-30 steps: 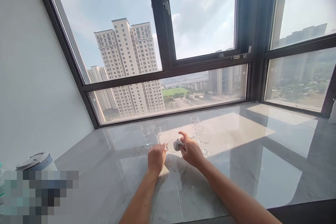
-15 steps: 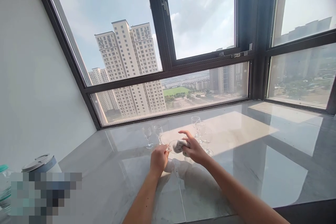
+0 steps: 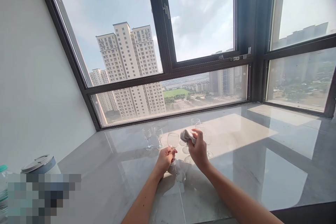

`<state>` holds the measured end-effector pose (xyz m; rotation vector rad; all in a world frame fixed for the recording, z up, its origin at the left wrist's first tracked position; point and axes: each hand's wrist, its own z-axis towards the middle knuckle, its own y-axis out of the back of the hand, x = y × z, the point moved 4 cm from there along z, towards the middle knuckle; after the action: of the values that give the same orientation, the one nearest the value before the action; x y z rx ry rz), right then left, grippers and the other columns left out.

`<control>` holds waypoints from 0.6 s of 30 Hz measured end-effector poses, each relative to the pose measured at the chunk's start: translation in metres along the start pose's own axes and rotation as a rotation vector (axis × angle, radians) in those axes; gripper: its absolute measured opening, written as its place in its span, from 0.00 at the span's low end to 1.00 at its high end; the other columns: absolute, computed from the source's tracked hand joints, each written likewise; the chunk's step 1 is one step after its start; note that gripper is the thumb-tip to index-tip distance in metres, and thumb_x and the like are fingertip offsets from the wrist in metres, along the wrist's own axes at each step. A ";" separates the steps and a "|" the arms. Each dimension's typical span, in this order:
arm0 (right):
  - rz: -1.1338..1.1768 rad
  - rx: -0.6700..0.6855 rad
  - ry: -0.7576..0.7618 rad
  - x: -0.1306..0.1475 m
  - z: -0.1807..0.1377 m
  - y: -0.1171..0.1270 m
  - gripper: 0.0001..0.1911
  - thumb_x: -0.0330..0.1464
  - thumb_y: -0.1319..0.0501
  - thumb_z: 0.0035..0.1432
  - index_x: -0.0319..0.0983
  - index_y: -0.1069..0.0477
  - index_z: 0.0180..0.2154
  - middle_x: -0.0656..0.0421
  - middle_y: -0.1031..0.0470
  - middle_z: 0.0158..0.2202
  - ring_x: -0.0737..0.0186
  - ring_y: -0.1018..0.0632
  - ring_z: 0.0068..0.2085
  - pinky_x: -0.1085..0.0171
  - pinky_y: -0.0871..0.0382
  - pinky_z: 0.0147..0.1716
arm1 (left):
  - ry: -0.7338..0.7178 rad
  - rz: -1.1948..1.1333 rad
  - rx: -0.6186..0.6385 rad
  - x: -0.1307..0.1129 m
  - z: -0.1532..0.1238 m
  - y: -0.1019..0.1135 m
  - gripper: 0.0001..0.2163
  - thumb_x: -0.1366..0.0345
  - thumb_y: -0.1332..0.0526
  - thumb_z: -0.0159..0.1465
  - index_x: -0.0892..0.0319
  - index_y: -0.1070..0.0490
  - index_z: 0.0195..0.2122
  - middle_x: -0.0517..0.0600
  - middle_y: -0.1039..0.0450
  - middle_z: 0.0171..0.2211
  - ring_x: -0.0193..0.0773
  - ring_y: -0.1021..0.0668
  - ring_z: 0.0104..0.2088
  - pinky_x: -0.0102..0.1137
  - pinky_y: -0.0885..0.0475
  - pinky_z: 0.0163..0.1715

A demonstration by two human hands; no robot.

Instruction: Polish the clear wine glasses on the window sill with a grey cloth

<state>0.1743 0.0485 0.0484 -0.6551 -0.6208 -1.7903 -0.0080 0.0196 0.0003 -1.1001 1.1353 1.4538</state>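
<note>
My left hand (image 3: 165,161) is closed round the stem of a clear wine glass (image 3: 173,140), which is upright with its bowl above my fingers. To its right, my right hand (image 3: 198,147) grips a bunched pale cloth (image 3: 187,135), apart from the glass's bowl. On the left, two stemmed glasses stand side by side, a wine glass (image 3: 147,136) and another wine glass (image 3: 158,135). Behind my right hand are more clear glasses, among them a stemmed glass (image 3: 207,138); my hand and the cloth partly hide them.
The glossy marble-look sill (image 3: 118,182) runs up to a dark window frame (image 3: 168,77). A lidded cup (image 3: 39,164) stands at the lower left beside a clear container with a teal lid (image 3: 3,168), partly behind a blurred patch. A white wall (image 3: 52,77) bounds the left side.
The wine glass has gone from lying tilted sideways to upright in my left hand. My right hand has drawn the cloth out of its bowl and up to the right.
</note>
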 end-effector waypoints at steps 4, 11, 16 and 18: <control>0.020 0.184 -0.021 -0.002 -0.009 -0.018 0.21 0.26 0.48 0.55 0.42 0.42 0.51 0.57 0.22 0.37 0.59 0.21 0.36 0.62 0.30 0.37 | -0.041 -0.291 -0.070 -0.009 -0.002 0.000 0.22 0.44 0.34 0.56 0.62 0.27 0.34 0.49 0.28 0.29 0.30 0.27 0.28 0.27 0.34 0.28; 0.113 0.530 -0.032 0.009 -0.027 -0.043 0.22 0.24 0.46 0.52 0.43 0.42 0.49 0.63 0.26 0.29 0.63 0.26 0.29 0.66 0.35 0.30 | -0.026 -0.335 -0.099 -0.016 -0.007 0.000 0.23 0.44 0.36 0.57 0.61 0.26 0.39 0.54 0.22 0.38 0.40 0.21 0.39 0.34 0.28 0.42; 0.166 0.350 0.091 0.034 -0.016 -0.007 0.18 0.26 0.46 0.56 0.45 0.41 0.48 0.61 0.23 0.33 0.61 0.24 0.31 0.64 0.32 0.32 | -0.047 -0.070 -0.145 -0.014 -0.005 0.004 0.21 0.48 0.39 0.58 0.60 0.24 0.42 0.55 0.20 0.40 0.43 0.21 0.44 0.37 0.27 0.45; 0.117 0.087 0.136 0.039 -0.005 0.024 0.15 0.30 0.45 0.59 0.45 0.40 0.49 0.56 0.22 0.39 0.59 0.22 0.34 0.62 0.30 0.34 | -0.049 0.018 -0.159 -0.012 -0.004 0.006 0.19 0.49 0.38 0.57 0.60 0.24 0.39 0.56 0.20 0.40 0.45 0.21 0.46 0.39 0.28 0.48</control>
<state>0.1857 0.0124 0.0745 -0.4959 -0.5535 -1.6738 -0.0116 0.0128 0.0124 -1.1587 1.0117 1.5986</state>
